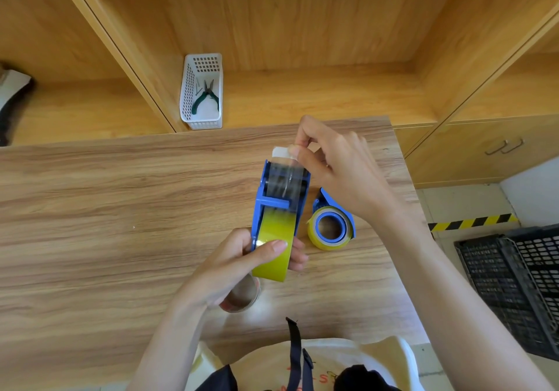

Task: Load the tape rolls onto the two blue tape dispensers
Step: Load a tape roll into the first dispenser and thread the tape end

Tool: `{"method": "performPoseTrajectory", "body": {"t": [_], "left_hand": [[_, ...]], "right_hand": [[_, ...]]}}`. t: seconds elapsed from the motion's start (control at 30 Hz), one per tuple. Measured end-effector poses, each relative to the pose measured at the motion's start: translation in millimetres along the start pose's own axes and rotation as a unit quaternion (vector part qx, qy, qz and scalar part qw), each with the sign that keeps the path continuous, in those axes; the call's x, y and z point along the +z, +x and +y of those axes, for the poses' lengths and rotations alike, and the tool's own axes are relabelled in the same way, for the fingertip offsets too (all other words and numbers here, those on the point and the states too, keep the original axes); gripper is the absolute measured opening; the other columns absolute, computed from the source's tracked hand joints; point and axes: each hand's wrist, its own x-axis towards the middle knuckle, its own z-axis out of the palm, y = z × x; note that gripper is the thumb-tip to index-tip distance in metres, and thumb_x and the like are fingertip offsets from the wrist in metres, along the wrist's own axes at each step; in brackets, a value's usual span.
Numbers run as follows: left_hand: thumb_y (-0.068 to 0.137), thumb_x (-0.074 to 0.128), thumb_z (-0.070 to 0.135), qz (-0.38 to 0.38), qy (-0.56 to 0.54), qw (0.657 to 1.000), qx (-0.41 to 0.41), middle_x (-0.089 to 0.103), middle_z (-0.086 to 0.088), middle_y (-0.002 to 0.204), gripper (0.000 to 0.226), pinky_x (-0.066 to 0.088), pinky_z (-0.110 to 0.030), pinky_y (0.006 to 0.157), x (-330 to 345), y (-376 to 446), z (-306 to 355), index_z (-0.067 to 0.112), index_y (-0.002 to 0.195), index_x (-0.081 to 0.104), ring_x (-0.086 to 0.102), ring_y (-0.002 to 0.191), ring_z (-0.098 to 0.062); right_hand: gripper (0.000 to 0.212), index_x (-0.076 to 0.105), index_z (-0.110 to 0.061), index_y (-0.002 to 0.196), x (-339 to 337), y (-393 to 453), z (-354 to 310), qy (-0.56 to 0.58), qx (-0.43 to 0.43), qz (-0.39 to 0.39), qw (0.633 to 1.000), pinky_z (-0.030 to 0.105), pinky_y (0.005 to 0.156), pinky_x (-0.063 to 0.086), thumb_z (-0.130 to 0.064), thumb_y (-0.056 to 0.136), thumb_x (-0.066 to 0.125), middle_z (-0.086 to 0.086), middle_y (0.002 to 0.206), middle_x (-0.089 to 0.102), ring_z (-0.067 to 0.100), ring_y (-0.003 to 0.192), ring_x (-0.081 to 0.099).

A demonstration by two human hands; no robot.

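Observation:
My left hand (242, 266) grips a blue tape dispenser (279, 192) by its rear end, thumb across the yellow tape roll (273, 247) seated in it, held above the wooden table (106, 209). My right hand (335, 172) pinches the white end tab of the tape (281, 152), drawn out over the dispenser's front rollers. A second blue dispenser (334, 204) lies on its side on the table just right of the first, with a yellow roll (329, 228) on its hub. A clear, nearly spent tape roll (243, 295) lies under my left wrist.
A white perforated basket (202, 91) holding green-handled pliers (205, 95) stands on the shelf behind the table. Wooden shelving runs along the back. Black plastic crates (514, 284) sit on the floor at right, near yellow-black floor tape.

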Motion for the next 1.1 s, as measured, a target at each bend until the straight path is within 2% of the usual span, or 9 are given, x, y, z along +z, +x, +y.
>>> {"method": "performPoseTrajectory", "body": {"t": [0.13,0.3,0.4,0.53,0.63,0.77,0.87,0.97,1.1], "left_hand": [[0.094,0.057,0.009,-0.032,-0.002,0.999,0.009,0.075,-0.021,0.107,0.021,0.057,-0.032,0.083,-3.9,0.6,-1.1,0.006,0.108,0.072,0.072,0.101,-0.035],[0.088,0.062,0.014,-0.068,0.001,0.998,0.011,0.072,-0.02,0.116,0.032,0.056,-0.032,0.085,-8.6,0.5,-3.6,0.004,0.118,0.067,0.069,0.109,-0.035],[0.089,0.061,0.009,-0.085,0.006,0.996,0.013,0.07,-0.019,0.121,0.031,0.056,-0.035,0.089,-10.9,1.0,-5.8,0.008,0.119,0.068,0.068,0.112,-0.034],[0.089,0.059,0.0,-0.09,0.025,0.995,0.019,0.07,-0.015,0.123,0.034,0.056,-0.035,0.09,-14.0,0.2,-7.7,0.009,0.121,0.066,0.067,0.115,-0.033],[0.086,0.065,0.008,-0.095,0.032,0.995,0.026,0.07,-0.013,0.124,0.039,0.055,-0.04,0.095,-12.6,0.1,-8.9,0.007,0.125,0.063,0.065,0.117,-0.032],[0.085,0.066,0.011,-0.095,0.017,0.995,0.017,0.07,-0.012,0.124,0.039,0.054,-0.041,0.096,-10.0,-0.7,-10.8,0.014,0.123,0.066,0.066,0.116,-0.032],[0.084,0.073,0.026,-0.078,0.009,0.997,0.007,0.074,-0.013,0.111,0.037,0.055,-0.034,0.088,-6.7,-1.0,-9.1,0.012,0.118,0.068,0.07,0.105,-0.029],[0.078,0.073,0.054,-0.056,-0.001,0.998,0.005,0.074,-0.012,0.091,0.059,0.054,-0.03,0.078,-3.2,-1.1,-8.1,0.007,0.112,0.068,0.07,0.087,-0.023],[0.074,0.064,0.071,0.017,0.006,1.0,0.017,0.074,-0.015,0.076,0.074,0.054,-0.026,0.068,1.1,0.9,-7.4,0.002,0.1,0.071,0.071,0.072,-0.023]], "right_hand": [[0.018,0.042,-0.025,0.087,1.6,1.3,0.2,0.0,-0.004,0.002,1.0,0.034,0.057,0.039,-0.035,0.101,0.048,0.002,0.065,0.066,0.018,0.048,0.044],[0.018,0.045,-0.022,0.086,4.0,1.0,0.9,0.013,-0.004,0.006,1.0,0.035,0.056,0.041,-0.03,0.101,0.052,0.002,0.053,0.055,0.022,0.051,0.042],[0.019,0.044,-0.022,0.085,4.1,0.7,0.3,0.012,-0.004,0.01,1.0,0.034,0.056,0.04,-0.029,0.1,0.054,-0.001,0.047,0.044,0.019,0.05,0.041],[0.018,0.044,-0.021,0.086,4.4,1.6,-0.8,0.016,-0.003,0.009,1.0,0.033,0.054,0.037,-0.027,0.101,0.053,-0.002,0.049,0.048,0.017,0.049,0.043],[0.017,0.041,-0.024,0.087,3.6,3.8,-1.2,0.017,-0.004,-0.001,1.0,0.035,0.06,0.045,-0.028,0.102,0.05,0.002,0.066,0.067,0.022,0.049,0.047],[0.015,0.044,-0.02,0.089,-0.1,5.1,-3.1,0.019,-0.017,-0.004,1.0,0.033,0.057,0.042,-0.025,0.101,0.051,-0.007,0.073,0.07,0.022,0.05,0.05],[0.015,0.043,-0.021,0.09,-3.7,5.7,-1.7,0.039,-0.011,-0.003,0.999,0.038,0.063,0.05,-0.027,0.101,0.05,-0.006,0.074,0.07,0.021,0.057,0.063],[0.014,0.044,-0.018,0.092,-6.6,4.6,-2.1,0.054,-0.02,0.0,0.998,0.042,0.069,0.053,-0.026,0.102,0.049,-0.009,0.077,0.07,0.023,0.067,0.069],[0.014,0.043,-0.016,0.095,-8.2,3.3,-4.0,0.039,-0.027,0.004,0.999,0.038,0.072,0.052,-0.026,0.104,0.045,-0.009,0.081,0.071,0.018,0.072,0.069]]}}
